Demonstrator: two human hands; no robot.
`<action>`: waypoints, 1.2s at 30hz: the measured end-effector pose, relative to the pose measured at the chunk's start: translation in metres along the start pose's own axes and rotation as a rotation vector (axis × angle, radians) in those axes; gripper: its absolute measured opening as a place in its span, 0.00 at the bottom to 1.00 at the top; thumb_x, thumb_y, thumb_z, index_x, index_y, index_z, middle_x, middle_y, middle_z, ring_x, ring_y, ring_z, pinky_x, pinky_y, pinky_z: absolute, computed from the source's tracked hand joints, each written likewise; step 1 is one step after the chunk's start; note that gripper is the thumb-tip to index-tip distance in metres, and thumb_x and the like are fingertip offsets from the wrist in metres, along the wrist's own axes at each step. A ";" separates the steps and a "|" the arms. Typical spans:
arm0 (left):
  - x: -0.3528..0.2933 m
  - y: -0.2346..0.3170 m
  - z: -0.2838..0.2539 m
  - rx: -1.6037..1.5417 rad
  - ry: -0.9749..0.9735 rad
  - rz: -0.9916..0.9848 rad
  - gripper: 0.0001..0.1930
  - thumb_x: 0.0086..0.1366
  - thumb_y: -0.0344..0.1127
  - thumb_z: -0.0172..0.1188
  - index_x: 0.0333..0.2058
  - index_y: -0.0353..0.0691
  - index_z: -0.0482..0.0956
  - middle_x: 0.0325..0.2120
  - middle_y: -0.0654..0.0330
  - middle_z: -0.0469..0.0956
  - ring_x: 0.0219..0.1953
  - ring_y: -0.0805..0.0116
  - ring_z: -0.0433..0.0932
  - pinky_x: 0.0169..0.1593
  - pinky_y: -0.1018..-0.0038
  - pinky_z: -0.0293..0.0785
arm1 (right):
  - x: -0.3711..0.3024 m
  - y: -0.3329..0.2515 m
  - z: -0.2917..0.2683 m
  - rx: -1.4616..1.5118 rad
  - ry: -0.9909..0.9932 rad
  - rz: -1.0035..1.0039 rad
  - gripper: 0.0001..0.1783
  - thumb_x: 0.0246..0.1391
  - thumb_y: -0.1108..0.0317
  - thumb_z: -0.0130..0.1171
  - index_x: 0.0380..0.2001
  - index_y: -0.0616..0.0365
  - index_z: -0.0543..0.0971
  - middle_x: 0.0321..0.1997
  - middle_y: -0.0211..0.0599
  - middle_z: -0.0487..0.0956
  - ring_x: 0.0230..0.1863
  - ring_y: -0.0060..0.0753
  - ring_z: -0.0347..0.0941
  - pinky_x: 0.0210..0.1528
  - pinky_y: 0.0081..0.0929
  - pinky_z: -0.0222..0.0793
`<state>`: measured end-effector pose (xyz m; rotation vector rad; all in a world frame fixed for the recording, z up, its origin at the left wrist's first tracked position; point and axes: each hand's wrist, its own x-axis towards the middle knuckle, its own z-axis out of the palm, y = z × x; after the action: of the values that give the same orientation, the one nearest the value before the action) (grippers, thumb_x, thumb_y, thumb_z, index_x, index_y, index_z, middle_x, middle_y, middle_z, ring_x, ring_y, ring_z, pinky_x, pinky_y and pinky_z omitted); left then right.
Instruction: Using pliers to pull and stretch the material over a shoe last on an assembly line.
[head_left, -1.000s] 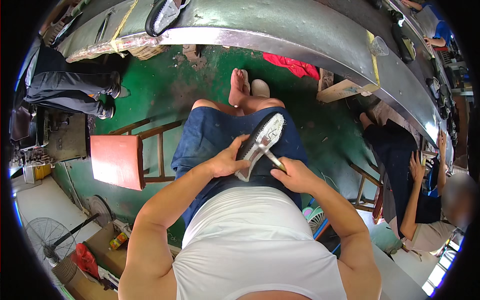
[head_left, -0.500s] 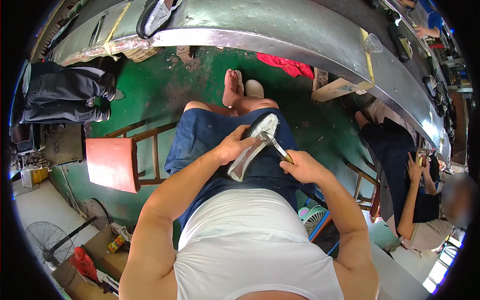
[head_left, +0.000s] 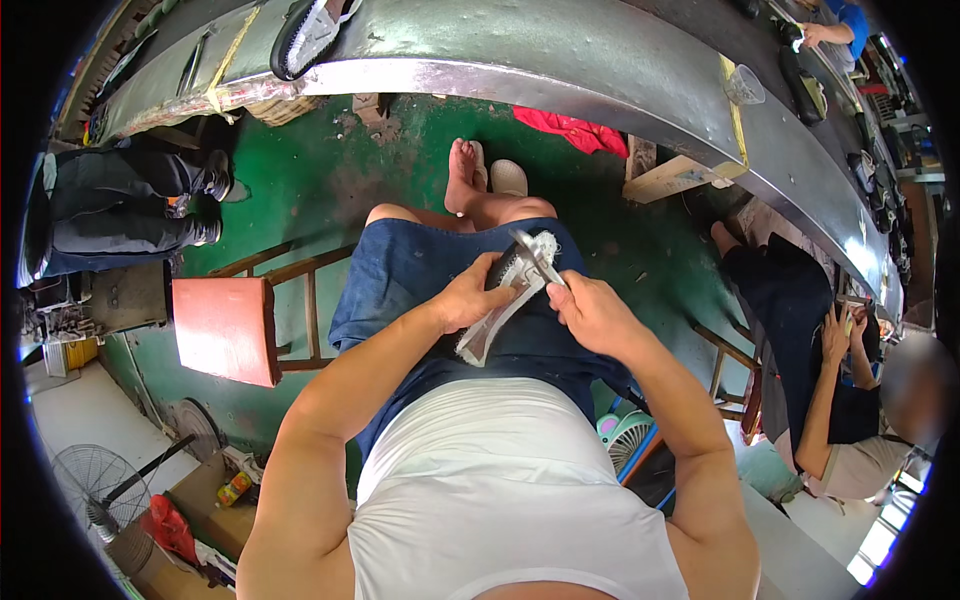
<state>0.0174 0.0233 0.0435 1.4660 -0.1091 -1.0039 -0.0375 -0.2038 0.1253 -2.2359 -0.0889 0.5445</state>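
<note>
Above my lap, a dark shoe (head_left: 487, 326) lies bottom up. Its underside shows a brownish middle and a ragged whitish margin. My left hand (head_left: 472, 297) is closed around its side, the thumb pressing on the underside. My right hand (head_left: 590, 312) grips metal pincers (head_left: 546, 268) by the handle. Their head is over the shoe's wide end, close to the whitish margin. Blur keeps me from telling whether the jaws touch it. Most of the handle is hidden in my fist.
A metal-topped bench (head_left: 520, 60) curves across the far side, with another upturned shoe (head_left: 308, 38) on it. At left stands a stool with a reddish seat (head_left: 225, 330). One co-worker sits at right (head_left: 850, 400); another person's legs (head_left: 130, 200) show at left.
My right hand and the pincers have shifted slightly up and left, and the tool's head has swung over the shoe's wide end. My left hand keeps its hold, the shoe barely turning.
</note>
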 end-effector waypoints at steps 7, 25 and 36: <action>0.014 0.005 -0.013 0.005 -0.103 -0.095 0.35 0.68 0.46 0.63 0.65 0.32 0.60 0.50 0.55 0.74 0.51 0.69 0.73 0.55 0.72 0.71 | -0.005 0.011 0.001 -0.017 -0.121 0.122 0.24 0.70 0.53 0.47 0.33 0.66 0.74 0.29 0.51 0.81 0.31 0.52 0.80 0.36 0.43 0.74; 0.014 0.294 -0.069 0.806 0.341 0.656 0.32 0.66 0.51 0.62 0.54 0.26 0.71 0.44 0.39 0.79 0.46 0.54 0.81 0.50 0.64 0.75 | 0.140 0.037 -0.235 -0.780 0.932 -0.179 0.20 0.58 0.52 0.61 0.42 0.59 0.78 0.41 0.44 0.79 0.46 0.51 0.74 0.49 0.46 0.67; 0.242 0.450 -0.127 2.179 0.609 0.567 0.31 0.63 0.45 0.61 0.60 0.35 0.67 0.57 0.53 0.71 0.61 0.53 0.69 0.62 0.56 0.62 | 0.147 0.038 -0.238 -0.594 0.970 -0.231 0.19 0.51 0.57 0.65 0.41 0.59 0.78 0.40 0.41 0.77 0.45 0.48 0.72 0.48 0.44 0.66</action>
<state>0.4651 -0.1200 0.2815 3.1899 -1.3924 0.5851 0.1890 -0.3621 0.1816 -2.7604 -0.0011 -0.8130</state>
